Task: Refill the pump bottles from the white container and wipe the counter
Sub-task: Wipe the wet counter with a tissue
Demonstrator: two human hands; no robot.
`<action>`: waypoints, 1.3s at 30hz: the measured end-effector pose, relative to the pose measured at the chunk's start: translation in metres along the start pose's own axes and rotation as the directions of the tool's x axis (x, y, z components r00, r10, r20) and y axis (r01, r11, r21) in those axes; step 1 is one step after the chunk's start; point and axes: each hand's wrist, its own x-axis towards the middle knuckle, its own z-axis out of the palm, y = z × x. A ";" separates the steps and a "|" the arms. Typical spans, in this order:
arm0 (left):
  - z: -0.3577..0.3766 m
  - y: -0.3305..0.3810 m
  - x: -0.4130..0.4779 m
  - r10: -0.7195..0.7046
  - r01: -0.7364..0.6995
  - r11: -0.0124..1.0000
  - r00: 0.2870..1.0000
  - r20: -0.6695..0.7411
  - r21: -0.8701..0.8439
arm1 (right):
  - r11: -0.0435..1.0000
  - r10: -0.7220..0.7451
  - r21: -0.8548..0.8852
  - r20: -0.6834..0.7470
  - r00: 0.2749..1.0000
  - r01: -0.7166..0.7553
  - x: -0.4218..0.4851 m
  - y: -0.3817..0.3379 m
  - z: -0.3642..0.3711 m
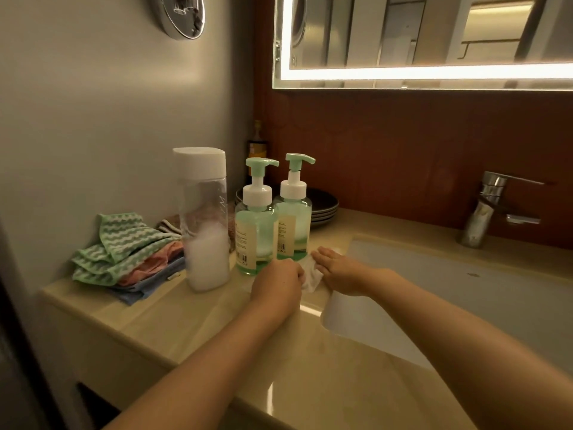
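Two green pump bottles stand side by side on the beige counter [173, 315]: the nearer one [255, 234] on the left and the farther one [294, 223] on the right, both with pumps on. To their left stands the tall container [204, 218], with a white cap and white liquid in its lower part. Just in front of the bottles lies a white tissue [311, 276]. My left hand [277, 282] is closed on the tissue's left side. Flat on its right side rests my right hand [339, 270], fingers stretched out.
A pile of folded cloths [124, 249] lies at the counter's left end. Dark stacked plates [324, 206] and a dark bottle [256, 147] stand behind the pump bottles. The white sink basin [449, 302] and chrome faucet [486, 206] are to the right, under a lit mirror [434, 38].
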 end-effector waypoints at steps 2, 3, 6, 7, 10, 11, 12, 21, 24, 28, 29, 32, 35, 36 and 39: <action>0.002 0.001 0.007 -0.027 0.027 1.000 0.999 0.019 -0.003 | 1.000 0.003 -0.003 -0.005 1.000 -0.003 0.006 0.003 -0.001; 0.002 0.001 0.010 -0.036 0.036 0.999 0.999 0.033 -0.008 | 1.000 0.007 -0.006 -0.006 1.000 -0.007 0.008 0.004 -0.001; 0.002 0.001 0.015 -0.010 0.012 0.999 0.998 0.068 -0.035 | 1.000 0.019 -0.004 -0.017 1.000 -0.019 0.012 0.005 -0.002; 0.001 0.001 0.015 0.002 0.001 0.999 0.996 0.084 -0.038 | 1.000 0.016 -0.013 -0.021 1.000 -0.017 0.013 0.004 -0.003; -0.004 -0.002 0.015 0.026 -0.021 0.999 0.989 0.148 -0.036 | 1.000 0.007 -0.018 -0.010 1.000 -0.007 0.008 0.002 -0.004; -0.006 -0.003 0.014 0.031 -0.025 0.999 0.989 0.147 -0.038 | 1.000 0.003 -0.015 -0.011 1.000 -0.003 0.006 0.001 -0.003; -0.007 -0.004 0.012 0.035 -0.030 0.999 0.989 0.141 -0.038 | 1.000 -0.003 -0.015 -0.016 1.000 0.003 0.003 0.000 -0.002; -0.025 -0.033 -0.042 0.014 -0.002 0.988 0.997 0.071 -0.155 | 0.999 -0.041 -0.021 0.022 0.999 0.041 -0.048 -0.041 0.007; -0.043 -0.050 -0.068 -0.008 0.020 0.985 0.997 0.073 -0.172 | 0.998 -0.062 -0.021 0.035 0.997 0.063 -0.070 -0.069 0.011; -0.066 -0.076 -0.095 -0.080 0.081 0.982 0.997 0.013 -0.173 | 0.995 -0.086 -0.043 0.054 0.995 0.088 -0.081 -0.106 0.021; -0.072 -0.084 -0.102 -0.099 0.096 0.983 0.995 -0.006 -0.158 | 0.994 -0.095 -0.048 0.063 0.993 0.098 -0.084 -0.116 0.024; -0.082 -0.100 -0.118 -0.074 0.072 0.986 0.997 -0.012 -0.150 | 0.993 -0.103 -0.047 0.069 0.992 0.106 -0.097 -0.141 0.031; -0.084 -0.104 -0.125 -0.039 0.039 0.982 0.999 0.002 -0.186 | 0.996 -0.068 -0.048 0.058 0.996 0.071 -0.107 -0.152 0.035; -0.084 -0.104 -0.127 -0.027 0.027 0.980 1.000 0.005 -0.197 | 0.997 -0.059 -0.047 0.055 0.997 0.062 -0.112 -0.153 0.036; -0.085 -0.100 -0.133 0.015 -0.006 0.974 0.999 0.039 -0.228 | 0.998 -0.040 -0.044 0.050 0.998 0.043 -0.128 -0.150 0.037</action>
